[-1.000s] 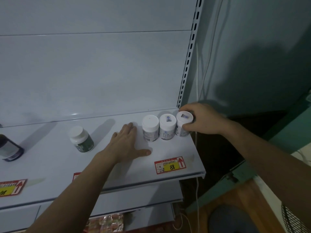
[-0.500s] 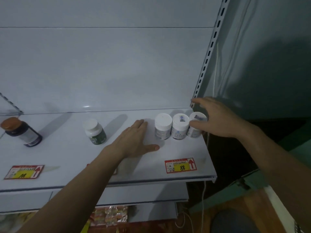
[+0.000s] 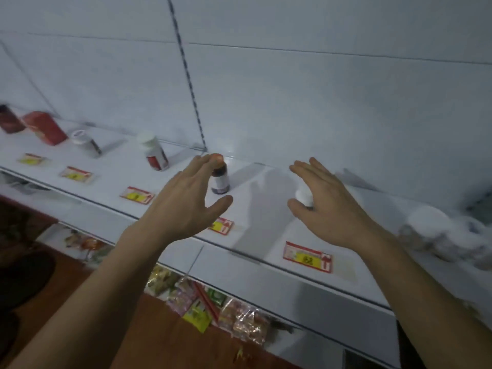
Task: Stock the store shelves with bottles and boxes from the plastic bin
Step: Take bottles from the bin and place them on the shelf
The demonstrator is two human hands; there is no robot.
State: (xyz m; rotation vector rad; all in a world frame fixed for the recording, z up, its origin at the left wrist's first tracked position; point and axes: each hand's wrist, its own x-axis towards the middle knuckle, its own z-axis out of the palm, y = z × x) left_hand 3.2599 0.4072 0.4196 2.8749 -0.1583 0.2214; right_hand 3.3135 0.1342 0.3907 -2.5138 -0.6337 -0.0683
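Both hands hover above the white shelf [image 3: 266,209] with fingers spread, holding nothing. My left hand [image 3: 186,198] is beside a dark bottle with an orange cap [image 3: 220,177], its fingertips close to the cap. My right hand [image 3: 324,206] covers most of a white-capped bottle [image 3: 304,195]. A blurred row of white-capped jars [image 3: 439,235] stands at the shelf's right end. Further left stand a white-capped bottle with a red label [image 3: 154,155], a short jar [image 3: 85,142] and a red box [image 3: 44,127]. The plastic bin is out of view.
Red and yellow price tags [image 3: 307,257] lie along the shelf's front edge. A lower shelf holds several snack packets [image 3: 213,307]. A perforated upright [image 3: 189,75] runs up the white back panel. Brown floor shows at the lower left.
The view has swung left along the shelf. My right hand left the white jars and moved over to the lone white-capped bottle. My left hand lifted off the shelf and reached the orange-capped bottle.
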